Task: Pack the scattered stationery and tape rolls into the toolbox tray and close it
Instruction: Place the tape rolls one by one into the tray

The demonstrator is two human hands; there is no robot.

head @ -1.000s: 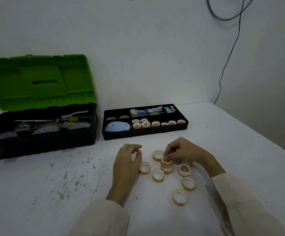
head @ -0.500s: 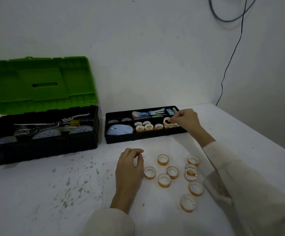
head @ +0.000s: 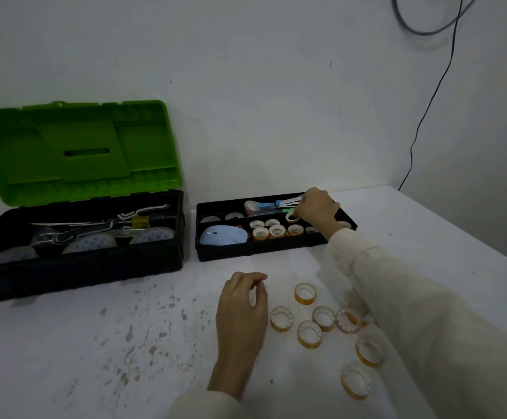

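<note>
A black toolbox tray (head: pixel 225 252) stands on the table beside the open toolbox (head: pixel 77 267) with its green lid (head: pixel 74 152) raised. My right hand (head: pixel 317 207) reaches over the tray's right half and pinches a small tape roll (head: pixel 291 217) just above the row of rolls (head: pixel 269 231) lying in a compartment. The tray also holds a pale blue mouse (head: pixel 223 234) and stationery (head: pixel 272 204) along its back. Several tape rolls (head: pixel 308 334) lie scattered on the table nearer me. My left hand (head: pixel 241 309) rests on the table left of them, fingers loosely curled, holding nothing.
The toolbox body holds a screwdriver (head: pixel 143 219) and other tools. The white table (head: pixel 95 343) is speckled with marks and ends at the right edge (head: pixel 470 237). A black cable (head: pixel 421 116) hangs down the wall at the back right.
My right hand picked a tape roll from the scattered group and carried it away from me to the tray. My left hand stayed in place.
</note>
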